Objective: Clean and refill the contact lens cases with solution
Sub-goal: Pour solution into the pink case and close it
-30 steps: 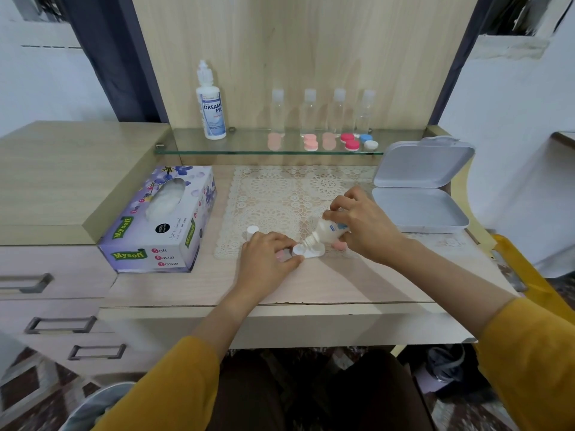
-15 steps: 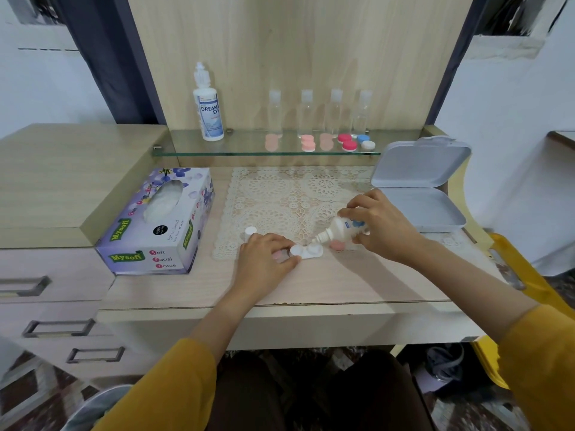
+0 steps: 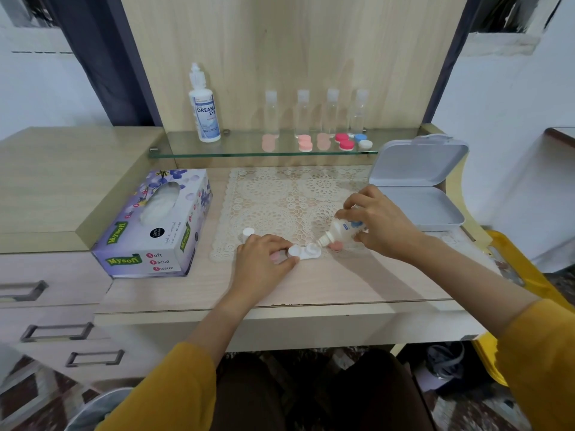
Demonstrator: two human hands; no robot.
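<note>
Lens case [image 3: 305,252] sits on the front edge of the lace mat [image 3: 280,200], with bare desk [image 3: 311,284] between it and the front lip. Left hand [image 3: 264,259] pinches its left end. Right hand [image 3: 379,225] grips a small solution bottle [image 3: 340,231], tilted, nozzle just over the right well. Both wells uncapped; can't tell the fill. Pink cap [image 3: 335,246] just beside the case, white cap [image 3: 248,233] by the left knuckles. Flanks: tissue box [image 3: 155,225] left with a tissue up in the slot, grey hinged box [image 3: 417,194] right – lid up.
</note>
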